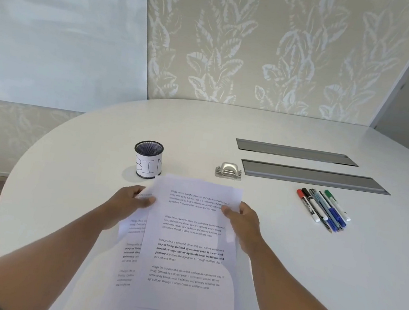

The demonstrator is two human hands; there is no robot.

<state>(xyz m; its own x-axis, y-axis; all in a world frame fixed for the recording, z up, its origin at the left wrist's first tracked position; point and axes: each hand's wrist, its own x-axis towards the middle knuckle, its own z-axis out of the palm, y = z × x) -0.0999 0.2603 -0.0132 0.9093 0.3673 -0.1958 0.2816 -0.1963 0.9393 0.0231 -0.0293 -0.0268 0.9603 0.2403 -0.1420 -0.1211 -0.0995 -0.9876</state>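
Paper sheets (189,251): a loose, fanned stack held over the desk (287,269), its top edge just on my side of the mesh cup (148,159) marked BIN.
Long axis: runs from the cup back toward me.
Left grip (128,203): pinches the stack's upper left edge, near the cup.
Right grip (240,220): pinches the upper right edge, farther from the cup.
Next move: I judge squaring up; a lower sheet pokes out on the cup's side, so the left grip leads.
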